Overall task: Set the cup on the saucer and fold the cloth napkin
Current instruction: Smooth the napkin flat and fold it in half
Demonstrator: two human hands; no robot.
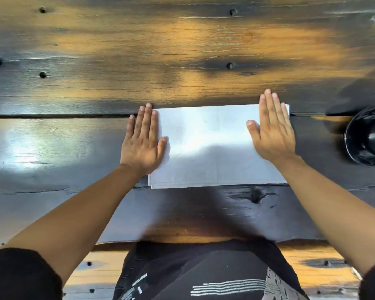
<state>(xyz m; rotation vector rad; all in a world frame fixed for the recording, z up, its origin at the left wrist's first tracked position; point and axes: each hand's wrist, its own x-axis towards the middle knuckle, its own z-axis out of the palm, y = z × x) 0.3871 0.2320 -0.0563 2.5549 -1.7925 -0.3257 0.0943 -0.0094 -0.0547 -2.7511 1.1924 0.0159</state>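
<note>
Both hands lie flat, fingers straight and together, holding nothing: the left hand (143, 139) presses the white napkin's (212, 146) left edge, the right hand (272, 131) its right end. The napkin lies folded on the wooden table (182, 50). Right of the napkin, well apart, sits a black cup (364, 137), cut by the frame edge.

You are looking down at a big wooden table (182, 50) made of wide planks. The wood is dark, almost black, with warm orange-brown patches where the grain shows. Small round dark holes (43, 74) dot the planks, and a long crack (52, 116) runs between two boards. Bright light shines off the wood on your left, making a pale, glossy spot (20, 146). Near you, past the table's edge, you see a lighter orange wooden board (102, 269).
</note>
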